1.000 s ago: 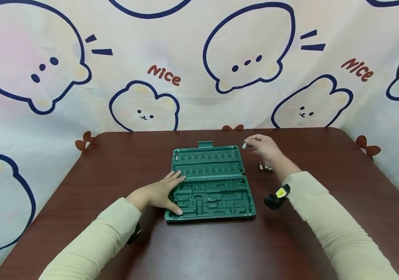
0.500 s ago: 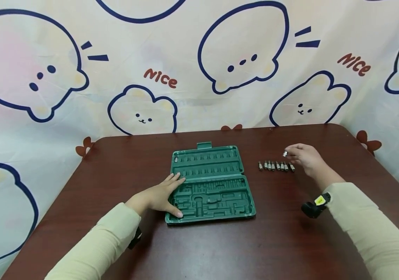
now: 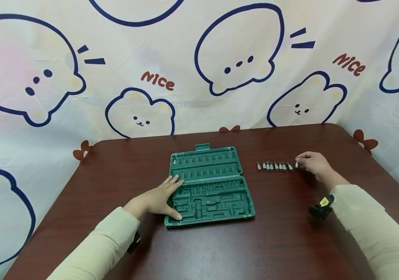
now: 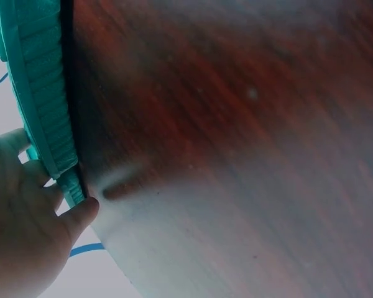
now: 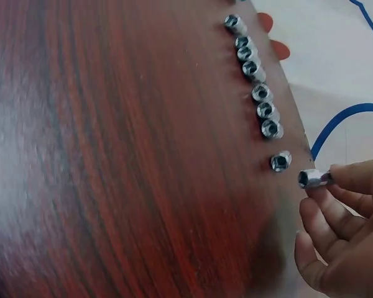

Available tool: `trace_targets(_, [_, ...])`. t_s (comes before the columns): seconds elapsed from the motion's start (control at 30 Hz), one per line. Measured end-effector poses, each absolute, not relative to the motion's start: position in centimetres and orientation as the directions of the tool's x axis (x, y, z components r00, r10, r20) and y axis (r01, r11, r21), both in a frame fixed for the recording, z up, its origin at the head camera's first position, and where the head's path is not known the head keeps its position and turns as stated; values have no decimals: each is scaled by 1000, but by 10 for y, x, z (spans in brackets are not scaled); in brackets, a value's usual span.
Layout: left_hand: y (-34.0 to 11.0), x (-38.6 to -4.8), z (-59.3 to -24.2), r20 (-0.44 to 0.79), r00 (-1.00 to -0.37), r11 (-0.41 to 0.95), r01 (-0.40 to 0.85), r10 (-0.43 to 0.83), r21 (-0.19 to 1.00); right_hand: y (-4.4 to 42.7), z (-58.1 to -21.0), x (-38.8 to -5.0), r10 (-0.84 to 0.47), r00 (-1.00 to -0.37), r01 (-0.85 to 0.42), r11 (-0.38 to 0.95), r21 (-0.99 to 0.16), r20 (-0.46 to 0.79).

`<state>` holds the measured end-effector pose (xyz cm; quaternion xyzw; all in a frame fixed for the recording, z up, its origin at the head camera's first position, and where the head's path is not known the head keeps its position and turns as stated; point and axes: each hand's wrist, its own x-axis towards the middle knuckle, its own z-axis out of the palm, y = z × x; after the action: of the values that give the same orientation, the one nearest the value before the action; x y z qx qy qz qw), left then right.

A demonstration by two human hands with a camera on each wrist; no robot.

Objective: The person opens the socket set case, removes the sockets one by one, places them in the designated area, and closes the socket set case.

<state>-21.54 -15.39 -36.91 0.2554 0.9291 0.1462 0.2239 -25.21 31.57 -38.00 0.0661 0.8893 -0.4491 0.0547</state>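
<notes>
A green plastic socket-set case point(image 3: 206, 177) lies opened flat on the table, its moulded slots mostly bare, with one small metal piece point(image 3: 174, 161) at the upper left. My left hand point(image 3: 155, 199) rests on the case's left edge with fingers spread; the left wrist view shows its fingers against the green side wall. To the right of the case, my right hand point(image 3: 316, 166) pinches a small silver socket point(image 5: 314, 178) between thumb and fingers, at the right end of a row. That row holds several metal sockets point(image 3: 271, 166) set side by side.
The dark reddish-brown table point(image 3: 213, 249) extends around the case. Behind it hangs a pale curtain point(image 3: 199, 109) with cartoon drawings, close to the table's far edge. A black wrist camera point(image 3: 321, 210) is strapped below the right hand.
My right hand has carried the socket from beside the case's upper right corner to the right end of the row and lowered it. My left hand stays on the case.
</notes>
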Motion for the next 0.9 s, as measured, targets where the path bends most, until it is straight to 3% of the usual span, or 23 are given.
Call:
trace_targets(0.4, [-155,-215,-373,-335,-774,829,412,538,378,317,-386,-258,1,-991,91,726,-682,-131])
trace_targets(0.9, [-156,-216,-372,-329,-771,823,418,545,385,313,-383,-263,11,-988,110,742,-662,-151])
